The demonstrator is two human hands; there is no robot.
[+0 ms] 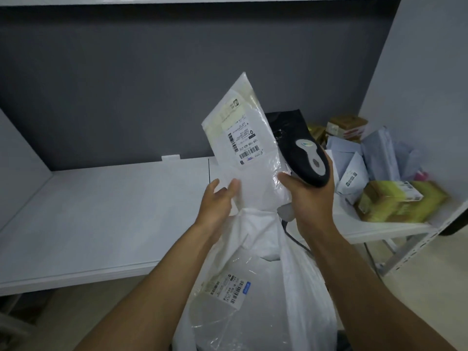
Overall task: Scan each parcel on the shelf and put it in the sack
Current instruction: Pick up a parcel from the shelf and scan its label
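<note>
The flat white plastic mailer with a printed barcode label (243,138) stands nearly upright above the mouth of the large white plastic sack (298,269), its lower edge pinched in the left hand (219,198); the fingers (234,186) are closed lightly on the film rather than wrapped round it. It looks light and limp, with only a thin flat insert giving it any stiffness, and the glossy skin is probably slippery, so a pinch near a corner or along the bottom seam, where the film doubles, should hold better than a grip on the smooth face. The right hand (307,198) is curled tight around the handle of the black and grey handheld barcode scanner (301,150), whose head points at the label.

By count: one mailer in hand, one scanner, one sack. Inside the sack one clear-wrapped labelled parcel (228,292) shows. On the white shelf (114,211), at its right end, lies a heap of remaining parcels (374,171): perhaps six or seven, though blur and overlap prevent a firm number.
</note>
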